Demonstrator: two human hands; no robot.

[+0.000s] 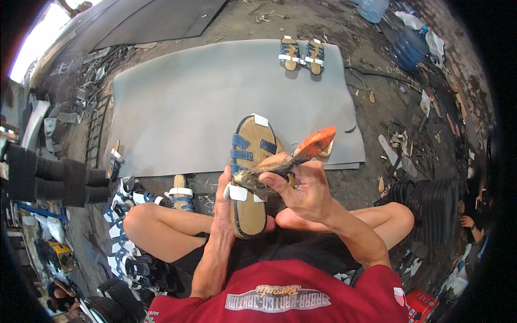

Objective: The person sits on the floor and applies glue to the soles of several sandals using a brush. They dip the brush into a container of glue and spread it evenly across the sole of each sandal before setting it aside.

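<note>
Stacks of black shoe soles (70,180), well left of the big grey sheet (215,107). Just beside the sheet's near left corner, a lone blue-strapped sandal (114,163); on the near side of that corner, a long jumble of blue, white and black footwear (126,231), single pieces hard to tell apart. Just short of the sheet's near edge, a tan-footbed sandal (181,200) with a white band and blue straps. Level with the same edge, left hand (221,209) clamped on the left side of a held sandal (254,145), tan footbed in view, toe toward the sheet's far side, dark blue straps, white pieces at toe and middle. At the sheet's far right corner, two strapped sandals (290,54) side by side. Toward the sheet's near right corner, right hand (309,194), apart from the left, thumb and fingers closed around an orange-handled brush (308,148), handle end over the sheet, pale bristle end across the held sandal's straps, contact impossible to tell. Beyond the sheet's right edge, a blue water jug (372,8), a darker blue jug (409,49) and, nearer, close-packed black soles (431,210).
</note>
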